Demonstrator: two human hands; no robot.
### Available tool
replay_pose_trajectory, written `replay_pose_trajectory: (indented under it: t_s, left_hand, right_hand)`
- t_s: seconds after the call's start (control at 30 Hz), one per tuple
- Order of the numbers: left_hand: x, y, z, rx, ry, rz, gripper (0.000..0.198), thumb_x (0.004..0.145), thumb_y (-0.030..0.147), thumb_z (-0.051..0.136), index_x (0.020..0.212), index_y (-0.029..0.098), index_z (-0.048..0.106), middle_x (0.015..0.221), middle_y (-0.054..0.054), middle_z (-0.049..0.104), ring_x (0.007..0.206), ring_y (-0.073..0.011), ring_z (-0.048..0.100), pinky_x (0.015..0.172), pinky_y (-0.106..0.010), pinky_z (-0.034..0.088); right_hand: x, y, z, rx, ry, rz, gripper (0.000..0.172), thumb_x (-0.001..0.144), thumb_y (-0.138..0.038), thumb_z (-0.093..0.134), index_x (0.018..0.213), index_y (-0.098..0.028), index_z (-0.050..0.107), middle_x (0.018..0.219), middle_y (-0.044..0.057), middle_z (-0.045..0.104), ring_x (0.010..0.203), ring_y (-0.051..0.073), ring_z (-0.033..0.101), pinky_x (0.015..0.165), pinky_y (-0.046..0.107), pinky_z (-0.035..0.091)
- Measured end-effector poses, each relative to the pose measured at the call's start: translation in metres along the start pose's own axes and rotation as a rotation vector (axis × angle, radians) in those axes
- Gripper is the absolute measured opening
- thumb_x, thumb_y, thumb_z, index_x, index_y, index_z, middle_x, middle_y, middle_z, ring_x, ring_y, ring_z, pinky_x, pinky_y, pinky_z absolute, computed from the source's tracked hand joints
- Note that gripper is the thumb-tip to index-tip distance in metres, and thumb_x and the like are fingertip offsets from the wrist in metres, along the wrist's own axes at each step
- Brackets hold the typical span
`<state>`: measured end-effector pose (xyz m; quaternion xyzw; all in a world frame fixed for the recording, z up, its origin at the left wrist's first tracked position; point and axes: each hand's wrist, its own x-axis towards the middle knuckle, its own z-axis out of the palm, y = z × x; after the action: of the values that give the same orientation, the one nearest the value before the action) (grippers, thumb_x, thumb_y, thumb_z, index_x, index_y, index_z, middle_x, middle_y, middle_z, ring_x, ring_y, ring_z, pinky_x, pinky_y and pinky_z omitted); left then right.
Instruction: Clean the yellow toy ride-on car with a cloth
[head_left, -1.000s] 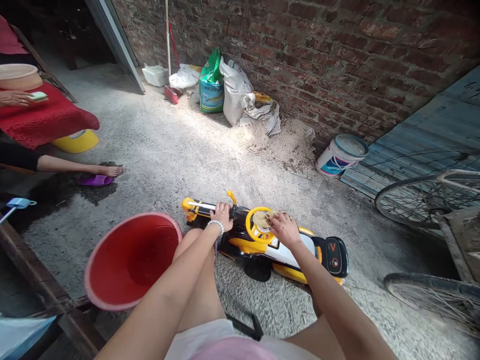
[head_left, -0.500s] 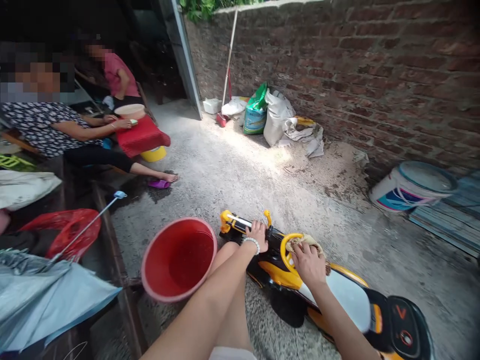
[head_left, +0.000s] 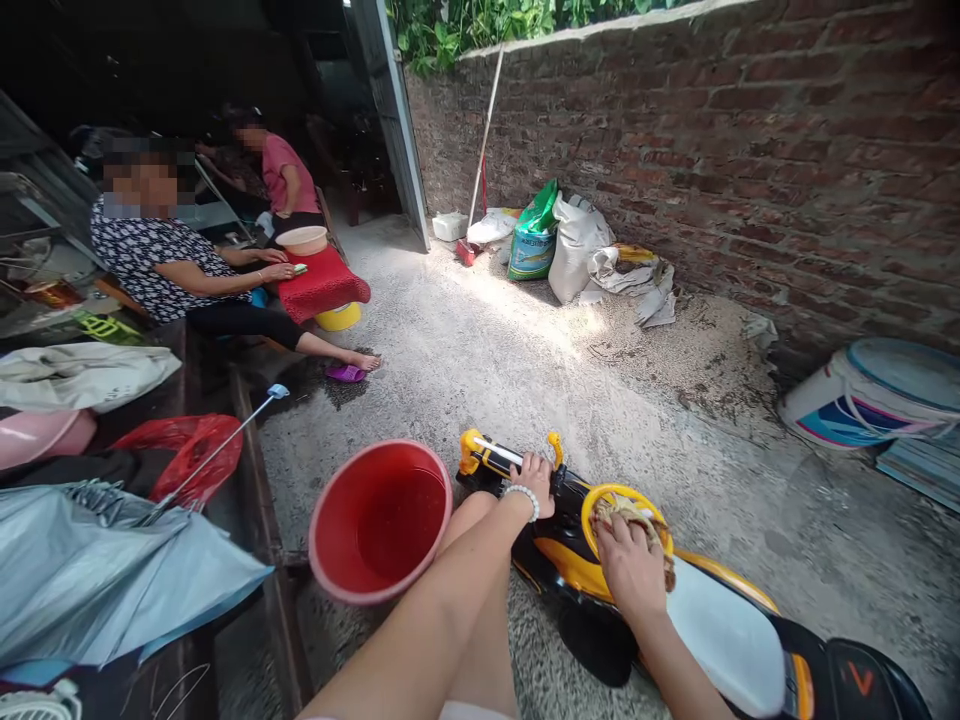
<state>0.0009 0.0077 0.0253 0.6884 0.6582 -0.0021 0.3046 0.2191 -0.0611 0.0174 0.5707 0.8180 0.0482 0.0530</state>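
Note:
A yellow-and-black ride-on toy (head_left: 574, 565) with a pale seat (head_left: 724, 625) stands on the concrete in front of me. My left hand (head_left: 534, 485), with a beaded bracelet on the wrist, grips its black front part near the yellow lever (head_left: 555, 448). My right hand (head_left: 630, 565) presses a crumpled brownish cloth (head_left: 637, 512) against the yellow steering wheel (head_left: 591, 500). The fingers lie bent over the cloth and partly hide it and the wheel's middle. A red basin (head_left: 330, 535) with liquid in it stands left of my knee.
Two people sit at the left, one beside a red cloth (head_left: 322, 280). A folded umbrella (head_left: 120, 570) and a red plastic bag (head_left: 199, 455) lie at the near left. Sacks (head_left: 577, 250) stand by the brick wall (head_left: 675, 150); a white bucket (head_left: 862, 400) is at the right.
My view has turned slightly left and up, so the scene sits further right. The right hand and cloth have shifted slightly on the steering wheel; the left hand keeps its place on the toy.

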Motion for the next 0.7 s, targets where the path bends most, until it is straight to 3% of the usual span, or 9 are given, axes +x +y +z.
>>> replay_pose_trajectory:
  t_s: [0.2, 0.37, 0.43, 0.53, 0.7]
  left_hand:
    - [0.001, -0.001, 0.000, -0.012, -0.035, -0.007, 0.077, 0.080, 0.034, 0.068, 0.151, 0.026, 0.041, 0.168, -0.014, 0.031, 0.165, -0.0340, 0.009, 0.131, -0.068, 0.014]
    - [0.002, -0.001, 0.001, -0.021, -0.015, 0.000, 0.077, 0.080, 0.035, 0.069, 0.151, 0.027, 0.041, 0.167, -0.014, 0.032, 0.164, -0.0346, 0.010, 0.130, -0.068, 0.014]
    - [0.002, -0.001, 0.001, -0.026, -0.017, 0.001, 0.077, 0.079, 0.035, 0.069, 0.150, 0.026, 0.041, 0.167, -0.016, 0.032, 0.164, -0.0357, 0.010, 0.130, -0.070, 0.013]
    - [0.002, -0.003, 0.002, -0.031, -0.014, 0.010, 0.078, 0.079, 0.035, 0.068, 0.151, 0.025, 0.040, 0.168, -0.016, 0.029, 0.164, -0.0361, 0.009, 0.129, -0.071, 0.014]
    - [0.001, -0.004, 0.004, -0.026, 0.001, 0.012, 0.078, 0.079, 0.035, 0.066, 0.152, 0.025, 0.039, 0.169, -0.015, 0.029, 0.164, -0.0355, 0.010, 0.129, -0.072, 0.015]
  right_hand:
    - [-0.051, 0.038, 0.028, 0.072, 0.147, -0.049, 0.038, 0.102, -0.029, 0.047, 0.120, -0.033, 0.080, 0.128, 0.010, 0.074, 0.114, 0.031, 0.064, 0.083, 0.041, 0.054]
    - [-0.063, 0.075, 0.038, 0.074, 0.277, 0.087, 0.045, 0.104, -0.037, 0.040, 0.118, -0.025, 0.081, 0.122, 0.015, 0.074, 0.105, 0.033, 0.067, 0.074, 0.041, 0.053]
    - [-0.049, 0.076, 0.029, 0.069, 0.335, 0.107, 0.047, 0.104, -0.038, 0.040, 0.124, -0.024, 0.080, 0.122, 0.016, 0.074, 0.105, 0.033, 0.067, 0.078, 0.042, 0.053]
    - [-0.011, 0.056, 0.012, 0.077, 0.358, 0.033, 0.045, 0.104, -0.036, 0.042, 0.134, -0.027, 0.075, 0.133, 0.015, 0.071, 0.118, 0.034, 0.063, 0.090, 0.045, 0.052]
    - [0.054, 0.023, 0.005, 0.120, 0.127, -0.051, 0.045, 0.103, -0.028, 0.046, 0.139, -0.031, 0.072, 0.150, 0.013, 0.063, 0.135, 0.034, 0.053, 0.096, 0.049, 0.052]
